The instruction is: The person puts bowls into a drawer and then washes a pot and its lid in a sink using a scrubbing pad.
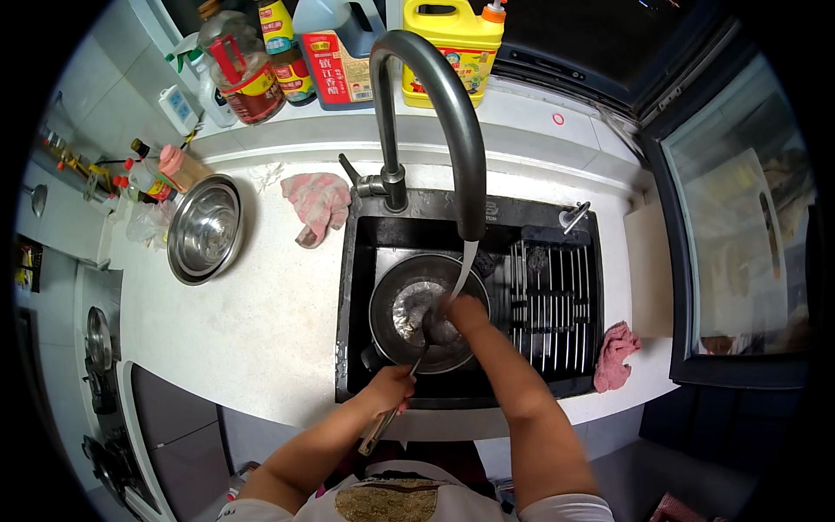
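A dark round pan [389, 287] sits in the black sink [352, 261], with some water in its bottom. My left hand [389, 390] is closed round the long handle of a ladle [442, 329], whose head is over the pan. The handle's end [371, 438] sticks out below my fist, toward me. My right hand [466, 315] is bent in against the ladle's head, its fingers partly hidden and blurred; whatever they hold is not visible. Beside that hand, water runs from the tall grey faucet [470, 183] into the pan.
A slatted drain rack [548, 304] covers the sink's right side. Nested steel bowls [205, 228] and a pink cloth [317, 204] lie on the left counter; another pink cloth [616, 357] is at right. Bottles and a yellow jug [448, 52] line the sill. A window [731, 226] stands open.
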Motion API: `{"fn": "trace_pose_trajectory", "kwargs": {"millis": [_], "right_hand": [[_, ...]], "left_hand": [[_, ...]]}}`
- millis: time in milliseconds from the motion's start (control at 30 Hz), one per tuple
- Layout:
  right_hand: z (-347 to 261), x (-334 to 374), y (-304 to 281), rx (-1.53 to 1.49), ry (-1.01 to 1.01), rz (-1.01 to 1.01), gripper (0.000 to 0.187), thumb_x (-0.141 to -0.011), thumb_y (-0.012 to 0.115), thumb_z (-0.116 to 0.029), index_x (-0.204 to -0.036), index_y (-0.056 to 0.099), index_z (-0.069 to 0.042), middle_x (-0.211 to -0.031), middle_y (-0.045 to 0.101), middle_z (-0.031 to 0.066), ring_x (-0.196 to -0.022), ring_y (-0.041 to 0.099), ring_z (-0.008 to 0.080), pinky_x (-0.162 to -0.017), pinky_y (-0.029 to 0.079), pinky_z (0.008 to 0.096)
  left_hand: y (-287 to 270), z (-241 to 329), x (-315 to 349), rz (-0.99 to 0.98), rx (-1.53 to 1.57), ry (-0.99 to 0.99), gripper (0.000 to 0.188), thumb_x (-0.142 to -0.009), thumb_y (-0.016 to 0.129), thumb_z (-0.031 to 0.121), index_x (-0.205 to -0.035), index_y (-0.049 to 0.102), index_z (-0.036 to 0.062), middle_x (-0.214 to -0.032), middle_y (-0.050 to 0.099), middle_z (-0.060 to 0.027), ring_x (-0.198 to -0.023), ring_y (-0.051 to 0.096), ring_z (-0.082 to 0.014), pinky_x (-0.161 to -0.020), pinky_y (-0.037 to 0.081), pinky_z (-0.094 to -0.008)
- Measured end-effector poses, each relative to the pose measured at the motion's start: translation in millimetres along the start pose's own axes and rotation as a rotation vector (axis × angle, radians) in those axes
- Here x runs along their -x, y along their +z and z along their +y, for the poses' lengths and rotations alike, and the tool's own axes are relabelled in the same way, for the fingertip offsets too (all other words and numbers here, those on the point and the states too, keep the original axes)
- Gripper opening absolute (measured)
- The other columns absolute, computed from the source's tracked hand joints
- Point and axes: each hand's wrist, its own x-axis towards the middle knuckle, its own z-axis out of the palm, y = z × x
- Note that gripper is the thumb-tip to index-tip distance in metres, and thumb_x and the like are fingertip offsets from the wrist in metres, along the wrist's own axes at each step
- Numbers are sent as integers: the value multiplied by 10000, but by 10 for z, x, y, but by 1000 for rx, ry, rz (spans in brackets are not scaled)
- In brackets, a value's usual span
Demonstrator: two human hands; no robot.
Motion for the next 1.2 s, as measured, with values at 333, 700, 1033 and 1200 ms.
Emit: {"fn": "trace_pose_trajectory", "kwargs": {"millis": [333,700,1033,1200], "right_hand": [[-300,7,1181,-867,704,375,432,-712,709,-269,-1029,569,-11,-838,636,156,-764,636,303,-697,501,406],[-75,-43,53,-443,18,308,340,-707,691,-306,-954,615,-85,-908,620,189,-809,599,374,-694,486,437],[-362,182,744,-662,866,222,460,-768,616,-438,-909,630,0,-809,634,194,-774,625,331,-638,507,416],[-693,149,953,-1612,1180,-53,506,-805,580,-451,-1136,513,-74,-930,575,116,-745,595,269,-561,518,406]], "left_hand": [[-66,-68,-94,27,146,57,193,-887,416,86,-1068,470,48,-598,427,-11,-382,406,-105,-354,362,-256],[-72,96,151,-92,118,47,192,-877,438,73,-1047,480,-6,-599,428,-12,-401,414,-92,-361,353,-239],[-33,-164,-53,-8,133,9,255,-877,424,51,-1130,435,28,-574,411,-8,-382,411,-108,-360,360,-245],[-10,-103,-69,28,103,91,221,-860,430,65,-1072,482,32,-564,424,-11,-383,428,-118,-370,379,-268]]}}
